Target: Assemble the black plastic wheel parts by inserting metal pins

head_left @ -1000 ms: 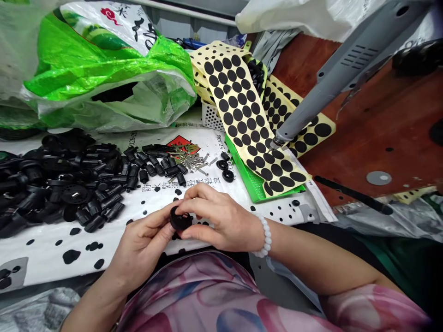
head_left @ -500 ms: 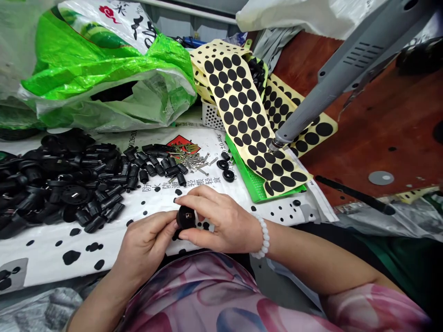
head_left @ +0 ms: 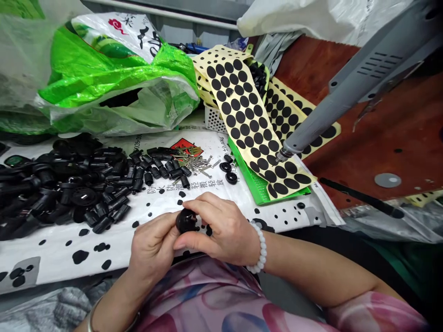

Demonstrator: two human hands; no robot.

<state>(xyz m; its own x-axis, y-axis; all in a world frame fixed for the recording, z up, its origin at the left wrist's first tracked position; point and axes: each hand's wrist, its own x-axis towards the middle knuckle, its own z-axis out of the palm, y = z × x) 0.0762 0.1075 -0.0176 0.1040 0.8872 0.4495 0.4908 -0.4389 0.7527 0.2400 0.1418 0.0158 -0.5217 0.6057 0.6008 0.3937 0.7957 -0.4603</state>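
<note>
**Held part:** a black round plastic part (head_left: 186, 220) sat between both hands, just above the near edge of the white printed sheet (head_left: 51, 258), with black dots scattered around it.

**Left hand:** the left hand (head_left: 152, 246) was closed partway, its fingers curled against the part's left side, grasping it.

**Right hand:** the right hand (head_left: 221, 230) was also grasping the part, arched over it and pinching it from the right, with a white bead bracelet (head_left: 258, 249) on its wrist.

**Far side of the sheet:** a pile of black plastic parts (head_left: 65, 184), small black cylindrical pieces (head_left: 155, 173) and a cluster of small metal pieces (head_left: 195, 163) lay along it, with a stretch of the sheet's spotted surface between them and the hands.

**Right of the sheet's middle:** two black rings (head_left: 231, 178) lay beside a green perforated tray (head_left: 249, 184), which carried a cream backing strip of black round stickers (head_left: 242, 120).

**Beyond the sheet's right edge:** a brown board (head_left: 380, 133) lay below a grey electric screwdriver (head_left: 363, 78), whose tip hung over the strip.

**Beyond the sheet's far edge:** a green plastic bag (head_left: 104, 78) bore a red emblem and black Chinese characters.

**Writing:** Chinese characters on the sheet included 防潮 and 轻搬轻放, near a red diamond mark (head_left: 182, 145).
</note>
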